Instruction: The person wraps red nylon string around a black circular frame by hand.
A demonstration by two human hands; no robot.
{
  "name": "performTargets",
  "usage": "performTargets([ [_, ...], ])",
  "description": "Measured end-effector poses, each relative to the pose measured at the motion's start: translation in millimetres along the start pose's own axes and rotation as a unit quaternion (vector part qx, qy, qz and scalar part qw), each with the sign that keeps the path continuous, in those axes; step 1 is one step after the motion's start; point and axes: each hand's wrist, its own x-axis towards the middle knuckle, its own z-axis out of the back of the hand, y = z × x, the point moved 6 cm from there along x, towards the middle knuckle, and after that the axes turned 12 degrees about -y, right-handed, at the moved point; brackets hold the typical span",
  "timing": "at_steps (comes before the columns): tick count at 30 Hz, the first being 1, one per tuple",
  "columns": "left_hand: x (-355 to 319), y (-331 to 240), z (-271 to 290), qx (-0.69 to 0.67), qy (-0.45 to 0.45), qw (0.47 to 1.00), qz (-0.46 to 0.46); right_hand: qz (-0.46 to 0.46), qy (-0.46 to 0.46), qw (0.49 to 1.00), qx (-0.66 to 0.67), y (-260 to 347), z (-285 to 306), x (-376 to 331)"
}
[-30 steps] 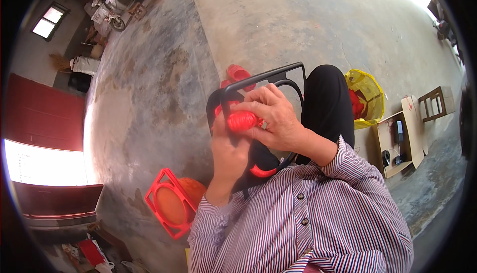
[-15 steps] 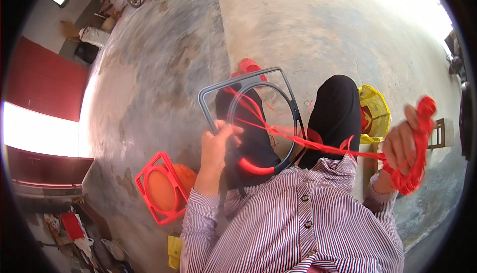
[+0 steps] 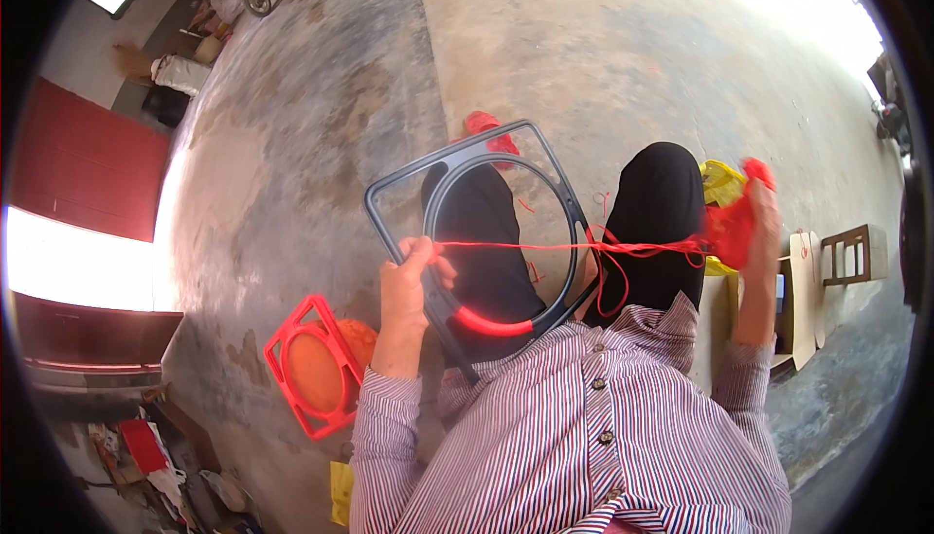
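A dark grey plastic frame [image 3: 574, 208] with a round ring inside it rests tilted over my lap. Red strip [image 3: 494, 323] is wrapped tightly round the ring's lower part. My left hand [image 3: 409, 286] pinches the frame's left side, where the red strand [image 3: 525, 244] meets the thumb. That strand runs nearly straight across the ring to the right, with a loose loop hanging past the frame's right side. Closed round a bunched bundle of red strip [image 3: 730, 228], my right hand [image 3: 763, 228] is out beyond my right knee.
A red plastic frame [image 3: 280, 359] leans by an orange round object [image 3: 358, 344] on the left. Right of my knee are a yellow container [image 3: 722, 184], an open cardboard box [image 3: 804, 296] and a small stool [image 3: 856, 254]. Red scraps lie on the concrete floor [image 3: 321, 145].
My right hand has moved left and upward with the bundle. The strands have straightened across the ring, and the frame has shifted slightly left.
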Motion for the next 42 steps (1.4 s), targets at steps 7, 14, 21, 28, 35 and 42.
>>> performTargets([
  [7,-42,-38,-65,0.171,0.087,0.953,-0.235,0.038,0.369,0.892,-0.258,-60,-193,-86],
  [14,-39,-29,-59,0.215,0.069,0.941,-0.251,-0.294,0.511,0.795,0.142,-57,-211,-123],
  [21,-58,-45,-93,0.098,0.123,0.94,-0.304,0.409,0.303,0.844,-0.17,22,-203,-136],
  [28,-41,-39,-70,0.157,0.071,0.951,-0.257,0.008,0.305,0.925,0.226,28,-162,-84],
  [35,-11,-15,-22,0.047,0.002,0.984,-0.172,-0.115,0.468,0.744,0.462,92,-36,-14],
  [42,-11,-14,-33,0.045,0.025,0.992,-0.112,0.031,0.206,0.885,0.416,37,27,25],
])
